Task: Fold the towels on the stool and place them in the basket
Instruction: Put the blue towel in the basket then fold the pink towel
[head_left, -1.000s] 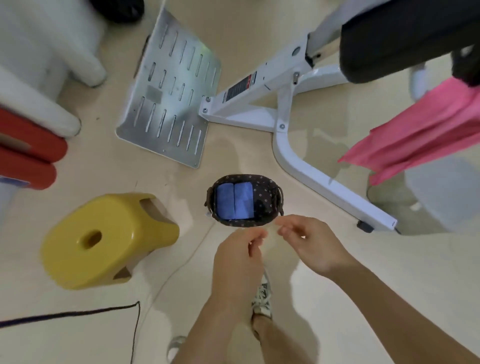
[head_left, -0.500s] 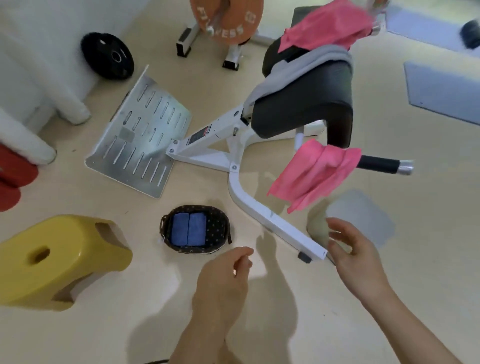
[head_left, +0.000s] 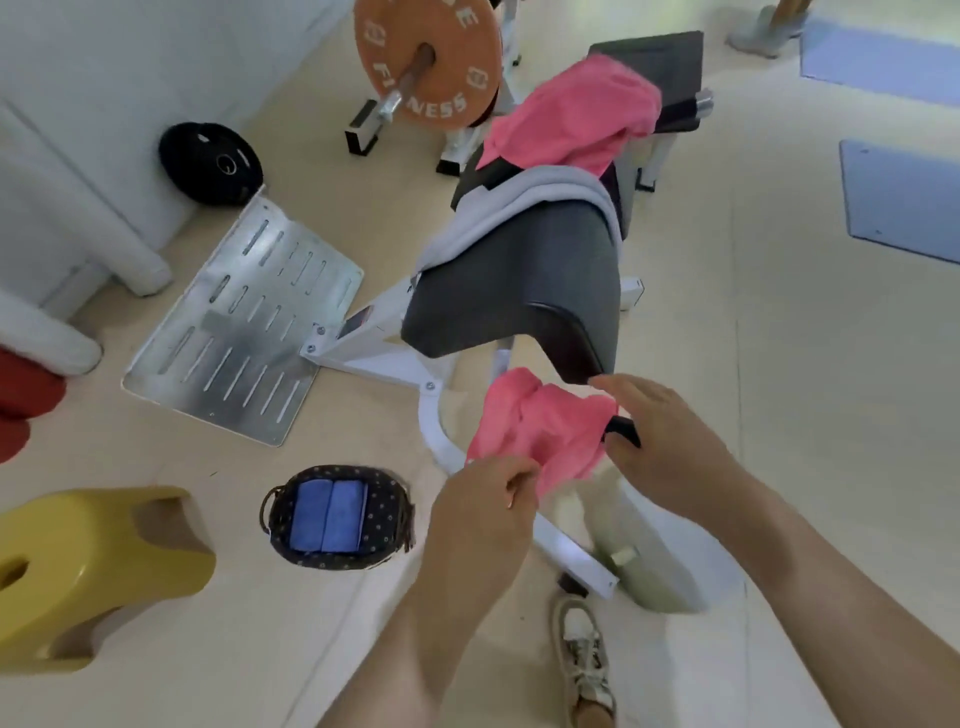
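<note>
Towels — two pink (head_left: 540, 431) (head_left: 571, 119), two blue (head_left: 327, 514), one basket (head_left: 387, 519)

Stool (head_left: 78, 561): glossy yellow plastic. Pink towel (head_left: 540, 426): soft matt cloth. Basket (head_left: 387, 512): dotted fabric. Footplate (head_left: 234, 332): slotted bare metal. Seat pad (head_left: 519, 280): smooth, matt.

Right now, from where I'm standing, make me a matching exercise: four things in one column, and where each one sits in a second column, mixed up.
Things
1. blue towels
2. grey towel
3. nearer pink towel
4. yellow stool

Places
A. draped over the dark bench pad
B. on the floor, left of the basket
C. folded inside the basket
D. hanging by the black handle

Pairs: 1-C, 2-A, 3-D, 4-B
</note>
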